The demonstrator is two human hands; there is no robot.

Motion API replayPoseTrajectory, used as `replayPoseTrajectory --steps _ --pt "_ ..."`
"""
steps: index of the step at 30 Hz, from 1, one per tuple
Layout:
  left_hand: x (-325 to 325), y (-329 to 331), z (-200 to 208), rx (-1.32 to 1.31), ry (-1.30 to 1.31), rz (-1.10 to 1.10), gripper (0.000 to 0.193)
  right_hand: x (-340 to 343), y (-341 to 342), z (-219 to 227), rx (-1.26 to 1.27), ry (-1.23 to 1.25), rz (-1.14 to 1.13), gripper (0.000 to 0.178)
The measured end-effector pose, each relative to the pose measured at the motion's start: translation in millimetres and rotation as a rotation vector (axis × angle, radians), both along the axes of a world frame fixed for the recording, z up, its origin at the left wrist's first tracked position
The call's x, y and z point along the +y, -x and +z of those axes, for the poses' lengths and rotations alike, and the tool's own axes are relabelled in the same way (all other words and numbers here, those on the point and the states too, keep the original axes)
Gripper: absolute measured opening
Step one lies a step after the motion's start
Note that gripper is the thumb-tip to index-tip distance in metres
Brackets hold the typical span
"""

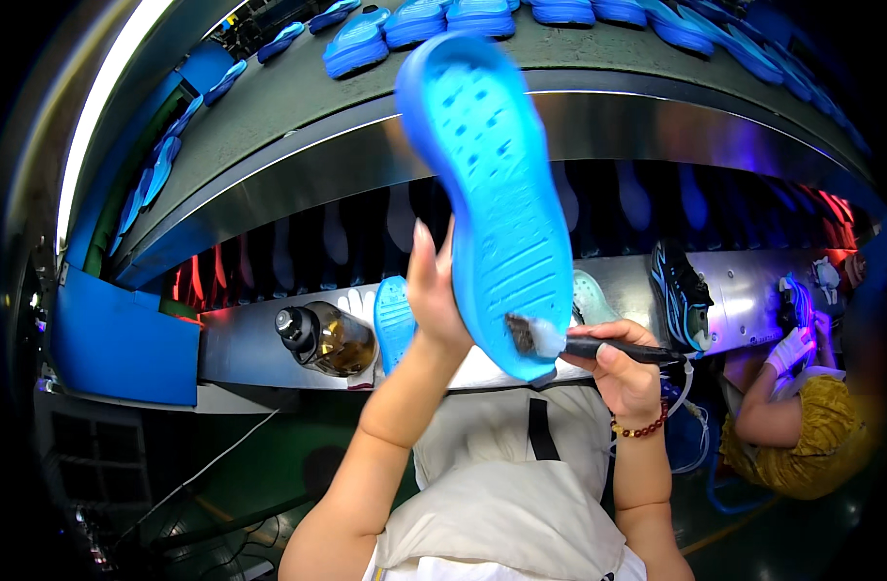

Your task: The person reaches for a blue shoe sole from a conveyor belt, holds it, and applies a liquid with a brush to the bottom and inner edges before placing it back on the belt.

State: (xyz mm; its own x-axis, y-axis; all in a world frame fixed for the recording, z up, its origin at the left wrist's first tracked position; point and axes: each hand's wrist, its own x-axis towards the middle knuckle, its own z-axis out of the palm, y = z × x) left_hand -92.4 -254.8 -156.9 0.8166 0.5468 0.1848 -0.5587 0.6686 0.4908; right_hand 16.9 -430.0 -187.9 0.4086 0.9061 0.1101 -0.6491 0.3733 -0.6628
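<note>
Closest in there's a light grey apron (506,513) over the lap, both bare forearms coming up past it, and a bead bracelet (640,427) on the right wrist. Clock-wise, 12 is straight away from the wearer and I'm counting from the middle of the sole.

Right hand (625,366) sits around 4–5, fingers closed on the black handle of a brush (608,347). From those fingers the dark bristles are at about 9, and they look to be right against the near end of the blue sole (509,218). That's the bit everything hinges on, imo. The sole is held up over the desk (245,334), long axis nearly 12 to 6, far end leaning slightly toward 11. Left hand (440,305) is at 7, nearer its middle, gripping the left edge; some fingers are behind it, so can't tell exactly how they're wrapped.

On the desk: second blue sole (396,315) at 7–8, dark bottle (335,339) at 8, pale green sole (592,298) half hidden at 4–5, black shoe (672,290) at 4. Farther off toward 4, a co-worker's white glove (790,351). Way up from 10 round to 2, more blue soles (356,44) line a raised grey-green surface (269,102).
</note>
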Motion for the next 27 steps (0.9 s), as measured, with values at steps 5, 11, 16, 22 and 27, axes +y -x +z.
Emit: replayPoseTrajectory --steps 5,11,16,22,27 --pt "-33.2 -5.4 -12.8 -0.107 -0.015 -0.081 0.063 -2.8 18.7 11.4 -0.364 0.123 -0.195 0.018" --pt "-21.6 -9.7 -23.1 -0.088 0.081 -0.018 0.053 -1.6 12.2 25.7 -1.088 0.081 -0.517 0.022" --pt "-20.3 -11.2 -22.6 0.012 0.179 -0.086 0.047 -3.8 18.1 35.0 -1.17 -0.102 -0.3 0.023" --pt "-10.8 -12.5 -29.8 -0.018 0.147 -0.132 0.051 1.9 -8.9 28.8 -1.22 -0.053 -0.275 0.018" --pt "-4.0 -15.9 -20.7 0.036 0.172 -0.207 0.052 5.5 -7.6 31.0 -1.3 -0.03 -0.311 0.02"
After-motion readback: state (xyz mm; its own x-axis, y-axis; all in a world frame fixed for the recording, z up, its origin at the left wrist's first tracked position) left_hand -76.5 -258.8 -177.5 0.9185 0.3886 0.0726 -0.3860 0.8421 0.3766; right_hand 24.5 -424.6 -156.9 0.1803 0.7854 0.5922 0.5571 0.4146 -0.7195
